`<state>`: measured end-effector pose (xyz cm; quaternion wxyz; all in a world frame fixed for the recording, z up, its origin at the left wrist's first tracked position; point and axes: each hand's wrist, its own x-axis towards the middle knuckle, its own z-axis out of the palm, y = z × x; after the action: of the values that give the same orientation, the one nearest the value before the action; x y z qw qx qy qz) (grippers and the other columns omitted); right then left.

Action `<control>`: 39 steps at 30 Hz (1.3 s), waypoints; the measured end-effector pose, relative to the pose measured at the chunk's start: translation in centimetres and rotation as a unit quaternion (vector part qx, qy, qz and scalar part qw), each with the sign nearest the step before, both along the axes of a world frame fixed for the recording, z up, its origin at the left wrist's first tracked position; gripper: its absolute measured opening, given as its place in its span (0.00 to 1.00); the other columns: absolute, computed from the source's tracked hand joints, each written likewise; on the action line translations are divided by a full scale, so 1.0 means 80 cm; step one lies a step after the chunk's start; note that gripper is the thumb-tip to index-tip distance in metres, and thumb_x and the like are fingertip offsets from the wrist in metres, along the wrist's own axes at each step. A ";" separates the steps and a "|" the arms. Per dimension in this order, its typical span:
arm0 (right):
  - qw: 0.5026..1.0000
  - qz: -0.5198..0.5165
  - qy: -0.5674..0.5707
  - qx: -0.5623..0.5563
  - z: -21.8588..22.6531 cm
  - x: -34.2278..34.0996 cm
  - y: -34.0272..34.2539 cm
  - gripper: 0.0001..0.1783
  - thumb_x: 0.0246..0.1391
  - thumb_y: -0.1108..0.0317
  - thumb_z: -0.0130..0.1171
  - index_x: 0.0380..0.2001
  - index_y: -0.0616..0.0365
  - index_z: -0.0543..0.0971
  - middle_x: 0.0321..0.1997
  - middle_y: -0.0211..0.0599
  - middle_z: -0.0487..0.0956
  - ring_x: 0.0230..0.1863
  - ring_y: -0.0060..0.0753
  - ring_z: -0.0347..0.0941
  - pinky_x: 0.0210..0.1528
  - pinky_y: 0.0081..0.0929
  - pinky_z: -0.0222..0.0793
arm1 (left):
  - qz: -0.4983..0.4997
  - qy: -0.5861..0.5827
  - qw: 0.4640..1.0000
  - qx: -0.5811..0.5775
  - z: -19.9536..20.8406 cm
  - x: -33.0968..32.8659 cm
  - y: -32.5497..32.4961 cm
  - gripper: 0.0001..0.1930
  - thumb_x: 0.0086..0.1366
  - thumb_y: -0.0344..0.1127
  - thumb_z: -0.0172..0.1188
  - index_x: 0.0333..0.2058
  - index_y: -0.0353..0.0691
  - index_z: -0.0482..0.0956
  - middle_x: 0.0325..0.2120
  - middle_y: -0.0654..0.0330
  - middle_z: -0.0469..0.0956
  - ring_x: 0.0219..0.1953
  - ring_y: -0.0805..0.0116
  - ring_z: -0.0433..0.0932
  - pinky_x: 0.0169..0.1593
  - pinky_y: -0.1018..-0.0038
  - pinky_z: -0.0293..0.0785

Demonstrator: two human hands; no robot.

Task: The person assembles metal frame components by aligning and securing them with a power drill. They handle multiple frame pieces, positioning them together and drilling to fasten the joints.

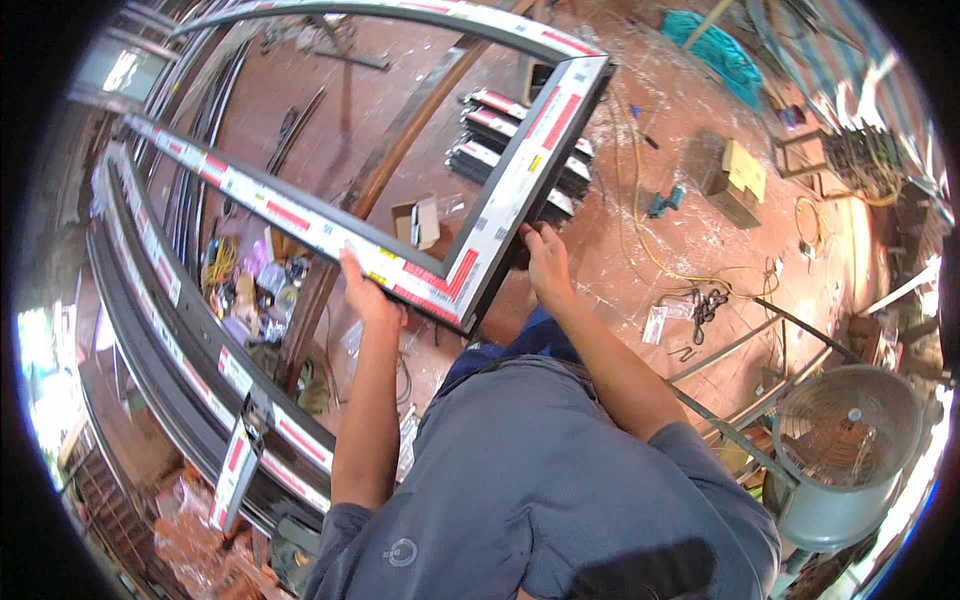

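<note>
A large dark frame [500,190], taped in white and red, is held up over the floor [700,230] by its near corner. The left hand [365,295] is closed on the rail left of that corner, its fingertips hidden behind the rail. The right hand [545,262] is curled around the frame's right rail; its fingertips are covered too. The frame's far left end is lost among stacked profiles [170,340]. A fan [850,445] is cut off near the lower right rim.
</note>
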<state>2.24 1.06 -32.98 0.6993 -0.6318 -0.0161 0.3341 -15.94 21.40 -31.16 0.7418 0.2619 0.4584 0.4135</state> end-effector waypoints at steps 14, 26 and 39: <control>0.969 -0.088 -0.152 -0.173 -0.012 0.386 0.050 0.23 0.69 0.50 0.57 0.38 0.64 0.82 0.31 0.51 0.84 0.32 0.45 0.80 0.38 0.44 0.71 | 0.055 0.150 0.986 0.054 -0.020 -0.029 0.016 0.28 0.81 0.52 0.51 0.66 0.33 0.71 0.55 0.55 0.81 0.53 0.60 0.81 0.59 0.64 0.76; 0.861 0.079 -0.373 -0.337 0.045 0.444 0.035 0.11 0.63 0.64 0.56 0.30 0.61 0.74 0.30 0.55 0.83 0.33 0.63 0.81 0.37 0.55 0.76 | -0.073 0.730 0.645 0.214 0.048 0.082 0.008 0.51 0.72 0.55 0.63 0.75 0.23 0.48 0.75 0.31 0.53 0.76 0.36 0.55 0.77 0.55 0.53; 0.969 -0.011 -0.143 -0.203 0.005 0.408 0.040 0.16 0.68 0.60 0.56 0.36 0.65 0.75 0.30 0.53 0.83 0.30 0.56 0.81 0.35 0.47 0.74 | -0.095 0.771 0.574 0.260 0.087 0.153 0.024 0.44 0.71 0.46 0.66 0.75 0.28 0.55 0.73 0.34 0.59 0.74 0.42 0.62 0.76 0.56 0.55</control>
<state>34.85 4.24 -32.62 0.5501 -0.8021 -0.0408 0.2289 -3.70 23.34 -24.18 0.0432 0.7052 0.7027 0.0841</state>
